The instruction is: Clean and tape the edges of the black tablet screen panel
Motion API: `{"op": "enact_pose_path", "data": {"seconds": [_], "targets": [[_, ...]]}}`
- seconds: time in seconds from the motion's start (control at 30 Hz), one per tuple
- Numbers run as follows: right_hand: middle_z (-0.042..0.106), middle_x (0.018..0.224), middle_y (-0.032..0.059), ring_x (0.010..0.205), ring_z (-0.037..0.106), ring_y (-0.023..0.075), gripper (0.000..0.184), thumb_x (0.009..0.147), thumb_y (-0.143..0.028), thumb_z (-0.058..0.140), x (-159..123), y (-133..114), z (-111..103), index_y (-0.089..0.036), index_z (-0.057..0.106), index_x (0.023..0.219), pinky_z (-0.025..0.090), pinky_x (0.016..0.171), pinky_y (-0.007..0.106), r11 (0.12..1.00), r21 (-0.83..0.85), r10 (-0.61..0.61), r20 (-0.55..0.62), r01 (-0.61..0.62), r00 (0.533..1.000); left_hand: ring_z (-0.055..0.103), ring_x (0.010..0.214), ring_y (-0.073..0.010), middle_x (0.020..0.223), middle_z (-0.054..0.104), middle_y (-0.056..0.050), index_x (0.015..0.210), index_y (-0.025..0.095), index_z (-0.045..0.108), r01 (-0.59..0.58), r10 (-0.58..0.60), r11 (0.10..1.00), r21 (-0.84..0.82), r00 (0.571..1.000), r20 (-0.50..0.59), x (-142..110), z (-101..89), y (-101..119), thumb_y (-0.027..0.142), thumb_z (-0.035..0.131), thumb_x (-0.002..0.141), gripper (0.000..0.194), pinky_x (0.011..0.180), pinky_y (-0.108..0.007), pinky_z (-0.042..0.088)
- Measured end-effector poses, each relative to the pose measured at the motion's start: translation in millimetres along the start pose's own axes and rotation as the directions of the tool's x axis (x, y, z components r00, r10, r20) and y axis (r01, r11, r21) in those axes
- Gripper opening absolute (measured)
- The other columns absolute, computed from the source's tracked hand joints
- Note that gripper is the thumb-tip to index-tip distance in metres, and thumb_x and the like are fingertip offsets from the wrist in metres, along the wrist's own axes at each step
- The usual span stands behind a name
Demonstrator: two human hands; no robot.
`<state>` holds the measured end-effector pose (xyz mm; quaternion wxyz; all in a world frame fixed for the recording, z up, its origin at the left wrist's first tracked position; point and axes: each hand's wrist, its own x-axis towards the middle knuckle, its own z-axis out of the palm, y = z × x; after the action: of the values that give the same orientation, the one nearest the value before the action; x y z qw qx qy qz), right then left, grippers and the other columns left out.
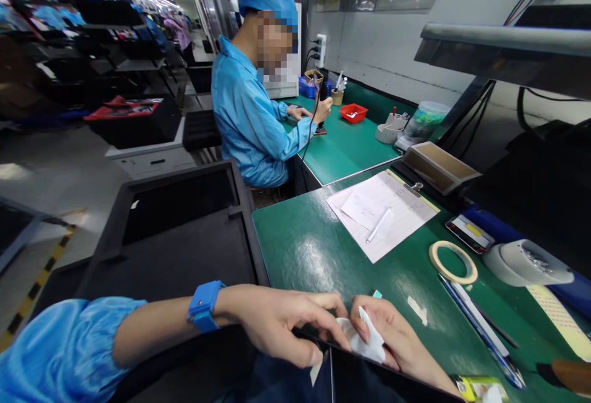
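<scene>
My left hand (281,323), with a blue wrist strap (204,306) above it, grips the upper edge of a thin, glossy dark panel (369,380) at the bottom of the view. By its thumb, a small pale strip of tape (316,373) sticks out. My right hand (399,332) is closed around a crumpled white wipe (370,343), which lies against the same edge of the panel. The two hands are close together, with their fingertips nearly meeting. Most of the panel falls below the frame.
On the green table (295,237) are a clipboard with papers (364,231) and a pen, a tape roll (452,262), long thin tools (480,323) and a white dispenser (526,261). A black tray (184,255) stands left. Beyond, a co-worker (253,107) in blue holds a dark tool.
</scene>
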<state>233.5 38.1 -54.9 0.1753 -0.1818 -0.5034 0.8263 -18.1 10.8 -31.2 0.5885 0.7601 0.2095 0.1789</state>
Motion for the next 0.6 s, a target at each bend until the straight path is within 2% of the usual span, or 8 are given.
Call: {"op": "enact_pose_path", "data": {"seconds": [0.17,0.23,0.33,0.4,0.47,0.53,0.6], "targets": [[0.026,0.046,-0.0155,0.036,0.011,0.0048,0.072,0.103,-0.088,0.064,-3,-2,-5,-0.023,0.044,0.079,0.013,0.04,0.021,0.995,-0.095,-0.011,-0.029,0.008,1.0,0.072,0.109,-0.0288,0.139,0.064,-0.025,0.137,0.004,0.075,0.046,-0.046,0.999,-0.019,0.999,-0.022,1,5.9,-8,0.024,0.066,0.094,0.048,0.098,-0.041,0.064],[0.026,0.045,-0.0156,0.034,0.013,0.0059,0.073,0.103,-0.091,0.06,-7,-4,-10,-0.024,0.044,0.08,0.016,0.04,0.021,0.985,-0.17,-0.046,-0.094,0.03,0.994,0.073,0.105,-0.0274,0.147,0.062,-0.027,0.137,0.006,0.074,0.059,-0.06,0.998,-0.031,0.998,-0.018,2,8.6,-10,0.022,0.065,0.095,0.046,0.094,-0.041,0.065],[0.037,0.048,-0.0114,0.038,0.022,0.0063,0.071,0.104,-0.088,0.062,-20,-16,-19,-0.022,0.051,0.081,0.021,0.044,0.022,0.937,-0.346,-0.127,-0.238,0.038,0.963,0.075,0.108,-0.027,0.159,0.058,-0.027,0.137,0.011,0.073,0.088,-0.089,0.991,-0.101,0.996,-0.008,-1,12.6,-11,0.018,0.065,0.096,0.043,0.096,-0.041,0.064],[0.047,0.055,-0.0056,0.045,0.035,0.008,0.07,0.105,-0.085,0.064,-34,-29,-21,-0.02,0.054,0.082,0.025,0.048,0.023,0.876,-0.481,-0.221,-0.348,0.029,0.911,0.072,0.129,-0.0305,0.168,0.056,-0.021,0.141,0.022,0.074,0.112,-0.116,0.966,-0.233,0.993,-0.005,-5,15.5,-13,0.018,0.067,0.1,0.041,0.111,-0.045,0.058],[0.053,0.063,-0.0012,0.053,0.043,0.0103,0.066,0.108,-0.078,0.063,-53,-43,-15,-0.019,0.057,0.08,0.03,0.051,0.023,0.781,-0.625,-0.353,-0.436,0.004,0.828,0.058,0.155,-0.0308,0.174,0.053,-0.015,0.146,0.032,0.074,0.11,-0.125,0.909,-0.402,0.992,-0.012,-10,18.6,-17,0.029,0.069,0.108,0.038,0.128,-0.05,0.043],[0.056,0.07,0.0013,0.06,0.046,0.0116,0.056,0.113,-0.064,0.064,-74,-56,-2,-0.018,0.061,0.081,0.032,0.053,0.024,0.648,-0.761,-0.495,-0.465,-0.046,0.734,0.046,0.166,-0.0278,0.173,0.058,-0.009,0.143,0.041,0.078,0.104,-0.154,0.839,-0.535,0.987,-0.05,-13,21.3,-23,0.041,0.075,0.108,0.035,0.136,-0.052,0.032],[0.058,0.073,0.0014,0.061,0.047,0.0117,0.043,0.115,-0.048,0.065,-97,-65,16,-0.019,0.064,0.083,0.033,0.054,0.025,0.504,-0.857,-0.615,-0.443,-0.108,0.653,0.05,0.165,-0.0293,0.171,0.062,-0.008,0.14,0.045,0.08,0.091,-0.142,0.791,-0.605,0.989,-0.037,-14,23.0,-31,0.045,0.078,0.105,0.035,0.137,-0.055,0.03]]}}
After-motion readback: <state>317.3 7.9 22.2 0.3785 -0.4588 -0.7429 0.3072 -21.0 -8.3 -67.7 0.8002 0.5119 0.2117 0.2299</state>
